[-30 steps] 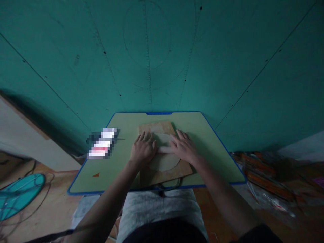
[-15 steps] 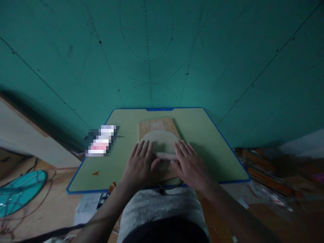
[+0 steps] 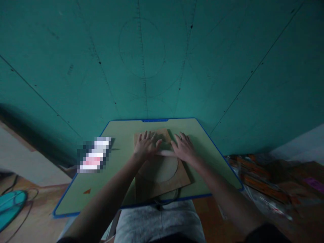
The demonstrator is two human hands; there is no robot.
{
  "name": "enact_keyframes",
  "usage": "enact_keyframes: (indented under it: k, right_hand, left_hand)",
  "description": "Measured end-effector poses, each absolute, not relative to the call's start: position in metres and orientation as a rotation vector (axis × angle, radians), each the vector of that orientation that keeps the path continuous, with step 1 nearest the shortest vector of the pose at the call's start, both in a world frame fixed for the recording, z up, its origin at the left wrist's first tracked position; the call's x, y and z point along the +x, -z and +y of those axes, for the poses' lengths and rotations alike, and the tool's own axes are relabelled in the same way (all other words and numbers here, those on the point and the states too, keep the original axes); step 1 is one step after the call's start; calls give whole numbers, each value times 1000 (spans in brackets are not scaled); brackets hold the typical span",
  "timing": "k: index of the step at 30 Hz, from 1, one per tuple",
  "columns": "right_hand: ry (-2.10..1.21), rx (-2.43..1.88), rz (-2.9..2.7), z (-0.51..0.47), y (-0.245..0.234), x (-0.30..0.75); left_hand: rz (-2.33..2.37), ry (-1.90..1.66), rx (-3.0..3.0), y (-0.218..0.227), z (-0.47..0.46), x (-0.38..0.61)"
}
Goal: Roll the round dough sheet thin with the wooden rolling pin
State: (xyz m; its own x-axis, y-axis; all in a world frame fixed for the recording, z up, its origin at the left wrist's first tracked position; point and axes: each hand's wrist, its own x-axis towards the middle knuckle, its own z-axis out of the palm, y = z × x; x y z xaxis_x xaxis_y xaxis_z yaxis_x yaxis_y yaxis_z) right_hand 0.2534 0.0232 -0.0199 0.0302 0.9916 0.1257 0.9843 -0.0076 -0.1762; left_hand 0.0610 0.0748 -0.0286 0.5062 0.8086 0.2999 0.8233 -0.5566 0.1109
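Observation:
A flat round sheet of pale dough (image 3: 159,170) lies on a wooden board (image 3: 174,184). Across its far part runs a light rolling pin (image 3: 166,153), of which only the middle shows between my hands. My left hand (image 3: 147,145) lies over the pin's left end with fingers stretched forward and thumb out. Over the right end rests my right hand (image 3: 184,146), its fingers likewise extended and flat. Both palms press on the pin from above, and they hide its ends.
The board rests on a pale green, blue-edged table (image 3: 207,162) against a green wall (image 3: 157,67). A blurred-out phone-like object (image 3: 95,155) stands at the left, with a small orange scrap (image 3: 87,191) nearer. Wooden pieces and plastic (image 3: 263,182) lie on the floor at right.
Both hands have moved forward with the rolling pin, from the dough's near part to its far part. My arms are more stretched, and the view has tilted upward a little.

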Motion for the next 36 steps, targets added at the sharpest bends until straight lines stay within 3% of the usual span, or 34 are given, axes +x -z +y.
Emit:
enact_keyframes:
  k: [8, 19, 30, 36]
  right_hand:
    - [94, -1668, -2194, -88, 45, 226]
    - [4, -2053, -1879, -10, 38, 290]
    - [155, -1725, -2154, -90, 46, 231]
    - [176, -1870, -2103, -46, 53, 272]
  left_hand:
    - [-1308, 434, -2715, 40, 25, 31]
    - [-1449, 332, -2850, 15, 119, 138]
    - [-1353, 458, -2704, 38, 16, 42]
    - [-1410, 434, -2756, 23, 47, 85]
